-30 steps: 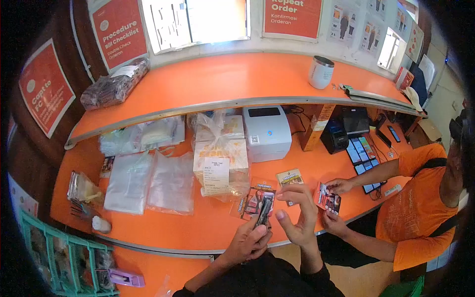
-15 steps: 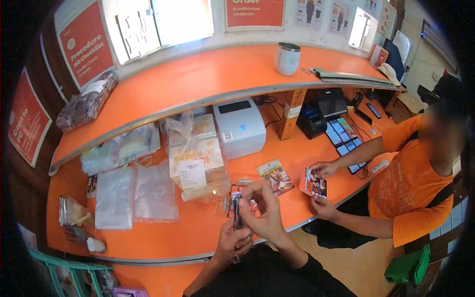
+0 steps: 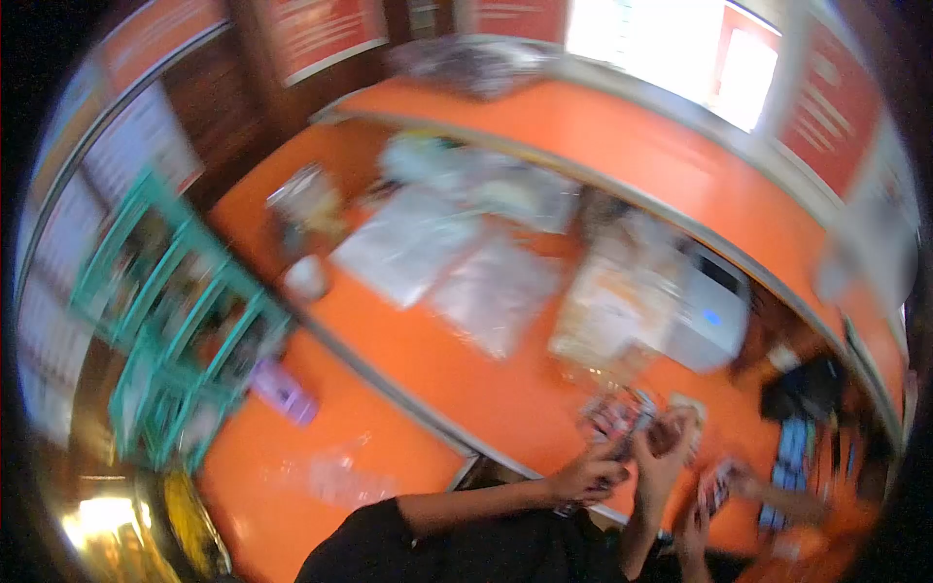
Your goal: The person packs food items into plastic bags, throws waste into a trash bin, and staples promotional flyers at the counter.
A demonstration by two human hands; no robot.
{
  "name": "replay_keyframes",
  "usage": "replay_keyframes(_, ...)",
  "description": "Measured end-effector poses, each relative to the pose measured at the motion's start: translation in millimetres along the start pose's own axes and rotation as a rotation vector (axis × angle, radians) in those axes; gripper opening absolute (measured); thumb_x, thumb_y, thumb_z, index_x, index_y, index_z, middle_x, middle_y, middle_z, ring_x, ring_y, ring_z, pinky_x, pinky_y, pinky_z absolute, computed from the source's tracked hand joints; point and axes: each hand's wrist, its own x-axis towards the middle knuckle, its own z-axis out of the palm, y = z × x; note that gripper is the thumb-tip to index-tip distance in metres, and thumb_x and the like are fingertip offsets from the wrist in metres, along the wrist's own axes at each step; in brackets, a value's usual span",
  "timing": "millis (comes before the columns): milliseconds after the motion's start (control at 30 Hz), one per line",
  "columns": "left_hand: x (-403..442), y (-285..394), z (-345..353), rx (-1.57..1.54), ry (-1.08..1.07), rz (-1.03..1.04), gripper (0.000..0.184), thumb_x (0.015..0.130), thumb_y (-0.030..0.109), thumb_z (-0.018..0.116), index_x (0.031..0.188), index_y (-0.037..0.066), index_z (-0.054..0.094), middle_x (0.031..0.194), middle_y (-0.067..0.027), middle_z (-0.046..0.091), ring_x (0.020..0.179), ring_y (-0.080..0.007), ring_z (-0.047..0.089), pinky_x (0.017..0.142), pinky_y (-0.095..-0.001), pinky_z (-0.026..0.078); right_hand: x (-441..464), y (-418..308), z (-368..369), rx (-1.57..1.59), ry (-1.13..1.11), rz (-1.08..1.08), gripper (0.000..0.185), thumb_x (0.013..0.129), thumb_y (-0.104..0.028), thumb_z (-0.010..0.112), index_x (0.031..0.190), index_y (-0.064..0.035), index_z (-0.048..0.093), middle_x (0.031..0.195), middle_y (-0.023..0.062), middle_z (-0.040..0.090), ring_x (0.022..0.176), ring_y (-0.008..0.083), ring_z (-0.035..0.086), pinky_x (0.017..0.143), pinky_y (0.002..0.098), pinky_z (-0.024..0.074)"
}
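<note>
Fingers of the left hand (image 3: 593, 475) curled round a slim, dark, blurred object (image 3: 628, 444) over the near edge of the orange table (image 3: 515, 398); the right hand (image 3: 663, 461) had bent fingers beside it, contact impossible to tell. A loosened grip could have dropped it past that edge. A co-worker's hand (image 3: 744, 480) crowded the right; room lay leftward, toward flat clear plastic bags (image 3: 501, 293).

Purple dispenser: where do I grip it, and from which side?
I'd pinch across the middle of the purple dispenser, coming from above and the picture's right. It looks longer than wide and lies slantwise on the orange table, so its long sides suit a crosswise grip. The green rack crowds its left, while bare table lies to its right. Blur hides finer edges.
</note>
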Motion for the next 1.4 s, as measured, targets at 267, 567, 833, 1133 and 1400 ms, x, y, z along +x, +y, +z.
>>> replay_keyframes(267, -37, 12, -34, -0.472, 0.103, 0.353, 0.012, 0.087, 0.010, 0.049, 0.095, 0.013, 0.041, 0.057, 0.0042, 0.032, 0.034, -0.0049, 0.028, 0.029, -0.0206, 0.021, 29, 15, 73, -0.026, -0.434, 0.144, 0.021, 0.089, -0.011, 0.054, 0.109, -0.0078, 0.050, 0.095, 0.0028, 0.052, 0.081, 0.0108, 0.049, 0.074, 0.0253, 0.0414)
replay_keyframes(567, -191, -20, -94, -0.819, 0.684, 0.812, 0.013, 0.086, 0.014, 0.054, 0.095, 0.017, 0.046, 0.063, 0.0025, 0.039, 0.044, -0.0077, 0.030, 0.038, -0.0214, 0.023, 6, 63, 333, 0.064, -1.320, -0.003, 0.012, 0.093, -0.008, 0.051, 0.099, -0.0020, 0.059, 0.086, 0.0016, 0.058, 0.079, 0.0098, 0.057, 0.067, 0.0237, 0.0467)
replay_keyframes(833, -319, -92, -139, -0.852, 0.959, 1.186, 0.009, 0.088, 0.016, 0.053, 0.083, 0.015, 0.046, 0.062, 0.0007, 0.034, 0.042, -0.0095, 0.028, 0.034, -0.0219, 0.022, -134, 142, 592, 0.029, -1.277, -0.497, 0.052, 0.082, -0.016, 0.065, 0.129, -0.0093, 0.043, 0.083, 0.0133, 0.063, 0.074, 0.0239, 0.063, 0.065, 0.0375, 0.0494)
replay_keyframes(1133, -377, -50, -163, -0.763, 1.141, 1.241, 0.008, 0.091, 0.019, 0.050, 0.089, 0.014, 0.044, 0.064, -0.0009, 0.037, 0.041, -0.0095, 0.029, 0.032, -0.0220, 0.024, -152, 132, 655, -0.636, -1.180, -0.575, 0.033, 0.087, -0.036, 0.057, 0.082, -0.0040, 0.061, 0.075, 0.0198, 0.064, 0.072, 0.0364, 0.064, 0.062, 0.0462, 0.0491)
replay_keyframes(1400, -344, 29, -176, -0.538, 1.020, 1.144, 0.009, 0.087, 0.015, 0.051, 0.095, 0.016, 0.047, 0.067, -0.0008, 0.040, 0.043, -0.0086, 0.031, 0.033, -0.0202, 0.023, -104, 144, 651, -0.261, -1.251, -0.555, 0.022, 0.089, -0.023, 0.053, 0.084, -0.0028, 0.060, 0.070, 0.0202, 0.063, 0.072, 0.0398, 0.063, 0.064, 0.0524, 0.0474)
